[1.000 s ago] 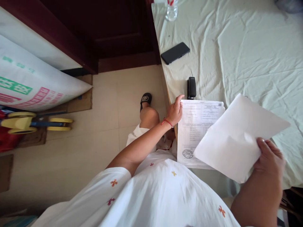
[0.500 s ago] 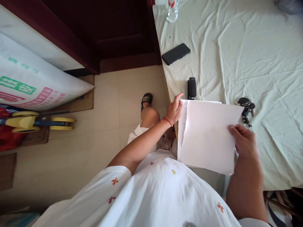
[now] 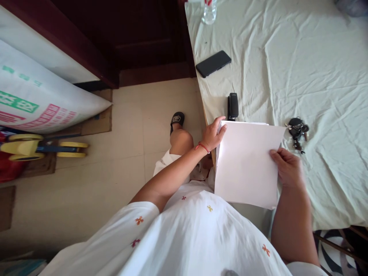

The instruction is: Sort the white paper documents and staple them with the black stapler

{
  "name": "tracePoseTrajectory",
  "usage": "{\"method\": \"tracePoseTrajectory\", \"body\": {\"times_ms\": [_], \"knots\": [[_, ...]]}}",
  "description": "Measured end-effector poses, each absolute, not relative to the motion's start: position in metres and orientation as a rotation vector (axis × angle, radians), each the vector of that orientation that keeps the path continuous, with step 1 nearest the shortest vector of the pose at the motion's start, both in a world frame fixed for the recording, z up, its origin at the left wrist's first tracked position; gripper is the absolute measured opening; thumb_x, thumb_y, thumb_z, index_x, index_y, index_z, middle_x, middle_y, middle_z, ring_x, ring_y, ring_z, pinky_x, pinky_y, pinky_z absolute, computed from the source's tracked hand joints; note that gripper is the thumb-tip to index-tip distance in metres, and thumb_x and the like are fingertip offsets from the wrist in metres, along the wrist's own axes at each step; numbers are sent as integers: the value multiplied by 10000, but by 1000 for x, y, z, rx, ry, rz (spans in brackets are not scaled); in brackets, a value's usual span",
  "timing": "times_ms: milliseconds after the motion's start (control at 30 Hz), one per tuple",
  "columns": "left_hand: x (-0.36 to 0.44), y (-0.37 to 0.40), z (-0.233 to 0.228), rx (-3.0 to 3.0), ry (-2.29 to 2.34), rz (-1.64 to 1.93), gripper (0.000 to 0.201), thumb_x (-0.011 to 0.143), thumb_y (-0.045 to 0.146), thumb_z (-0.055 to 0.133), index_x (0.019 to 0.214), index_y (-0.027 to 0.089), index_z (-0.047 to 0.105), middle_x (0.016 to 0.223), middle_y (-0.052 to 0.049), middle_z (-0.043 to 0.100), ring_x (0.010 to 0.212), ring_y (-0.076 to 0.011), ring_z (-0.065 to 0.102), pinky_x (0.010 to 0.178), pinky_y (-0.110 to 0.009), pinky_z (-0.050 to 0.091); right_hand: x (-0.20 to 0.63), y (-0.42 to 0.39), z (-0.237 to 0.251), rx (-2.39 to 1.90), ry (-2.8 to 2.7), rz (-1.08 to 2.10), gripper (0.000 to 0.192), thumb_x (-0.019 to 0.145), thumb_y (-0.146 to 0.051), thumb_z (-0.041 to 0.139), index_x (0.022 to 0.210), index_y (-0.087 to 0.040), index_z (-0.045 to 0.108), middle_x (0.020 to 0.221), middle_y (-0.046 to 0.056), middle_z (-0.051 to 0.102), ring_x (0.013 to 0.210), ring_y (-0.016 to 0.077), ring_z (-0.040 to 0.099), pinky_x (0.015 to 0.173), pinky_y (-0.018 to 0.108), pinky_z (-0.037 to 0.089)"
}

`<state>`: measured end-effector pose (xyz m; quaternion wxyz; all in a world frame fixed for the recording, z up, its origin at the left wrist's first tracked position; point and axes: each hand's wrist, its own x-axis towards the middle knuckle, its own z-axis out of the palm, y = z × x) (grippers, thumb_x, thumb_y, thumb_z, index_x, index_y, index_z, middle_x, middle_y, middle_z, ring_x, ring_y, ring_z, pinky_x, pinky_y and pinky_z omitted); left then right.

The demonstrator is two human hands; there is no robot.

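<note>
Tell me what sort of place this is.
Probably a room in a home or small shop, used for paperwork: a table under a creased cloth with a stapler, phone and keys, and a big printed sack by the tiled floor.

White paper sheets [image 3: 247, 165], stacked blank-side up, at table edge

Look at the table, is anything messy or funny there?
A little. The cloth over the table is full of wrinkles. The blank top sheet sits slightly crooked on the paper stack, between the left hand and right hand. The phone, stapler and keys lie fine; nothing is spilled.
</note>
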<state>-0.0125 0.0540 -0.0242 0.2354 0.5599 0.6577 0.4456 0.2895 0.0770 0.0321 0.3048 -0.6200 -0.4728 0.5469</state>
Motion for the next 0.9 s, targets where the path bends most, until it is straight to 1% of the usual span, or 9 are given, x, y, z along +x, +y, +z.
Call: {"method": "tracePoseTrajectory", "body": {"times_ms": [167, 367, 433, 467, 533, 600, 700, 800, 900], "knots": [[-12, 55, -22, 1531, 1823, 1212, 602, 1064, 642, 276, 1245, 196, 637, 1035, -101, 757, 881, -220, 698, 827, -344, 522, 296, 80, 24, -1650, -1445, 1350, 340, 768, -496, 794, 940, -206, 747, 734, -14, 670, 601, 120, 533, 564, 252, 417], [-7, 43, -9, 1480, 1731, 1341, 585, 1050, 675, 316, 1247, 201, 595, 859, -38, 663, 763, -174, 634, 749, -304, 495, 292, 87, 44, -1658, -1925, 437, 284, 868, -357, 645, 1087, -206, 742, 899, 20, 698, 633, 134, 496, 759, 365, 500], [0, 38, 0, 1484, 1698, 1378, 546, 1055, 657, 338, 1270, 213, 570, 771, -1, 590, 706, -162, 592, 734, -300, 485, 278, 89, 58, -1512, -2033, 241, 313, 929, -355, 590, 1169, -212, 731, 1020, 68, 721, 793, 197, 600, 859, 426, 535], [3, 35, 5, 1485, 1677, 1388, 526, 1059, 644, 344, 1281, 218, 557, 736, 15, 551, 680, -157, 570, 725, -299, 480, 269, 90, 65, -1404, -2110, 173, 352, 962, -356, 565, 1248, -212, 710, 1164, 105, 721, 950, 242, 644, 935, 465, 534], [12, 30, 15, 1483, 1629, 1397, 496, 1068, 620, 348, 1295, 221, 535, 695, 37, 489, 644, -151, 535, 705, -297, 471, 249, 91, 77, -1189, -2290, 98, 443, 998, -326, 533, 1413, -206, 627, 1390, 147, 661, 1238, 312, 609, 1088, 530, 475], [19, 27, 24, 1473, 1579, 1398, 474, 1080, 597, 332, 1304, 223, 517, 712, 34, 495, 644, -149, 532, 708, -299, 476, 231, 92, 86, -1044, -2441, 99, 493, 1015, -286, 509, 1501, -214, 553, 1475, 151, 616, 1373, 330, 540, 1165, 554, 416], [27, 22, 32, 1459, 1524, 1417, 447, 1096, 562, 290, 1307, 228, 500, 870, -18, 610, 707, -150, 578, 757, -314, 505, 213, 94, 92, -924, -2554, 122, 426, 1030, -265, 484, 1440, -248, 597, 1331, 118, 699, 1391, 326, 534, 1203, 590, 363], [34, 14, 36, 1426, 1509, 1434, 427, 1104, 538, 264, 1302, 232, 487, 1048, -67, 670, 798, -156, 634, 811, -328, 530, 209, 96, 92, -866, -2545, 173, 296, 1035, -290, 500, 1252, -266, 700, 1078, 90, 747, 1311, 319, 586, 1147, 566, 414], [43, 2, 39, 1380, 1512, 1420, 421, 1108, 523, 249, 1301, 230, 482, 1079, -76, 683, 857, -163, 666, 838, -328, 542, 213, 94, 90, -804, -2514, 274, 233, 1032, -301, 527, 1134, -262, 733, 978, 81, 745, 1228, 305, 631, 1049, 517, 477]]}}
